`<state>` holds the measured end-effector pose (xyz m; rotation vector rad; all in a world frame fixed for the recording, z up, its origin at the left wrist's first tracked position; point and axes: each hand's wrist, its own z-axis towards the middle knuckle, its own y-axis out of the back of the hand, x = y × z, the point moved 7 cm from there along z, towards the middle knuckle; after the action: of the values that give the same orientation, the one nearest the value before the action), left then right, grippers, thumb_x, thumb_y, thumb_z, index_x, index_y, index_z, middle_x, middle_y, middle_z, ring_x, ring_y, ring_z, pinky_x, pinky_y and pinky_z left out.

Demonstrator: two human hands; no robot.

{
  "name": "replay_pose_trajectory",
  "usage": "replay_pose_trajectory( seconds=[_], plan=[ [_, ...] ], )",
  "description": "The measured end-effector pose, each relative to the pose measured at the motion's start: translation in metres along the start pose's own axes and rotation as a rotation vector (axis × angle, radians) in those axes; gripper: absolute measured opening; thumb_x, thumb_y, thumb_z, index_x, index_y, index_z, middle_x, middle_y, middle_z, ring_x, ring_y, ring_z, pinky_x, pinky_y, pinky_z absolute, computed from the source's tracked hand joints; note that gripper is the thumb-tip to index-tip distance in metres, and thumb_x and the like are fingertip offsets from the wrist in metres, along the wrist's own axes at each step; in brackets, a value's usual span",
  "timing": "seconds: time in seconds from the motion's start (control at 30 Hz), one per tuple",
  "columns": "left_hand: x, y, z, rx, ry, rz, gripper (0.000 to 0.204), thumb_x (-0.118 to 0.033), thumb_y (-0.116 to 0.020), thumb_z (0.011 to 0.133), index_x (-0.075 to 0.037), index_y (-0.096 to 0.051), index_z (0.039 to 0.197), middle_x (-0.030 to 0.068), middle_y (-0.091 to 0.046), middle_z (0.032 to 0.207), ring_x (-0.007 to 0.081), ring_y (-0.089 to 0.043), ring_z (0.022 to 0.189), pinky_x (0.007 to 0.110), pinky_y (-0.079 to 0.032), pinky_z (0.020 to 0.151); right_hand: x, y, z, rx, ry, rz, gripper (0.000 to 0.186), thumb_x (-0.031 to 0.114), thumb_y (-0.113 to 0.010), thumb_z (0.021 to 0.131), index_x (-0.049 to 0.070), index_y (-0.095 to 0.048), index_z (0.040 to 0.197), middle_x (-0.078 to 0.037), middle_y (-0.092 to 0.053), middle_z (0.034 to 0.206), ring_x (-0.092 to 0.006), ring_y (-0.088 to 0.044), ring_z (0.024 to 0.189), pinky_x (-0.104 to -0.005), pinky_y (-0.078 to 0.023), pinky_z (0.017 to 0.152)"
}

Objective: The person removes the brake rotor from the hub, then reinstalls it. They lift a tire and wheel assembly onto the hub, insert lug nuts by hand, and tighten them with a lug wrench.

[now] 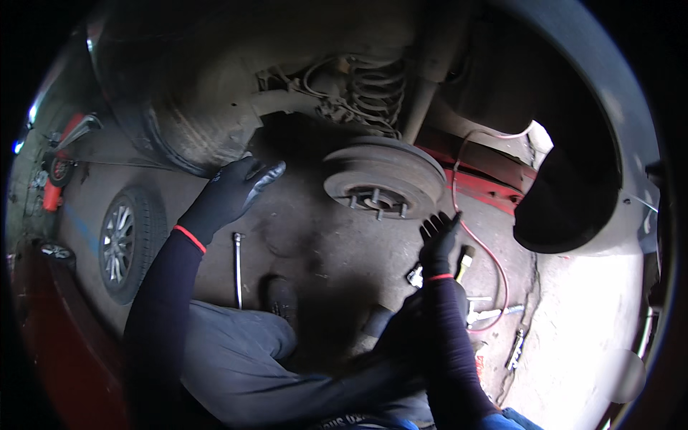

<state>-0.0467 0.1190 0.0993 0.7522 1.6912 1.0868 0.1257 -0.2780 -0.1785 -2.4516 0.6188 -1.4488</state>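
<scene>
My left hand (pixel 228 193), in a dark glove with a red cuff edge, is raised with thumb and fingers apart. It holds nothing that I can see, and its fingertips are near the lower end of a dirty rounded car part (pixel 201 132); contact is unclear. Below and right of the rusty brake drum (pixel 387 179), my right hand (pixel 438 244) has its gloved fingers spread, with nothing visible in it. Bare wheel studs (pixel 375 196) stick out of the drum's face. Above the drum are a coil spring (pixel 378 87) and a shock absorber (pixel 421 104).
A wheel (pixel 118 244) stands at left, near a long-handled wrench (pixel 238 269) on the floor. At right lie a brush (pixel 466 261), a T-shaped tool (pixel 494 313) and a red hose (pixel 505 279). A red metal beam (pixel 480 183) runs behind the drum; the fender (pixel 631 143) arches at right.
</scene>
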Motion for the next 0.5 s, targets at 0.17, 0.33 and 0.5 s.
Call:
replay_pose_trajectory(
  seconds=[0.17, 0.33, 0.5],
  plan=[
    [-0.004, -0.032, 0.004, -0.431, 0.16, -0.742, 0.05, -0.048, -0.054, 0.102, -0.004, -0.064, 0.121, 0.0112, -0.068, 0.109, 0.0221, -0.065, 0.099, 0.038, -0.05, 0.087, 0.001, -0.035, -0.036, -0.049, -0.053, 0.074, 0.088, 0.075, -0.049, 0.092, 0.0, -0.052, 0.137, -0.018, -0.061, 0.128, -0.0333, -0.059, 0.114, -0.048, -0.046, 0.101],
    [-0.01, -0.077, -0.003, -1.209, 0.177, -1.261, 0.054, -0.049, -0.038, 0.106, -0.005, -0.057, 0.13, 0.0122, -0.06, 0.13, 0.0243, -0.056, 0.123, 0.043, -0.039, 0.108, -0.004, -0.02, -0.047, -0.046, -0.123, 0.1, 0.086, 0.074, -0.049, 0.093, -0.001, -0.052, 0.137, -0.02, -0.061, 0.126, -0.0339, -0.061, 0.11, -0.0475, -0.047, 0.098],
    [-0.045, -0.118, 0.087, -1.061, -0.005, -1.35, 0.057, -0.04, -0.043, 0.108, 0.001, -0.041, 0.147, 0.0168, -0.044, 0.151, 0.0266, -0.044, 0.138, 0.04, -0.03, 0.119, -0.005, 0.004, -0.053, -0.034, -0.097, 0.035, 0.082, 0.072, -0.05, 0.094, 0.0, -0.054, 0.133, -0.019, -0.062, 0.123, -0.0323, -0.062, 0.106, -0.0452, -0.049, 0.095]
  ],
)
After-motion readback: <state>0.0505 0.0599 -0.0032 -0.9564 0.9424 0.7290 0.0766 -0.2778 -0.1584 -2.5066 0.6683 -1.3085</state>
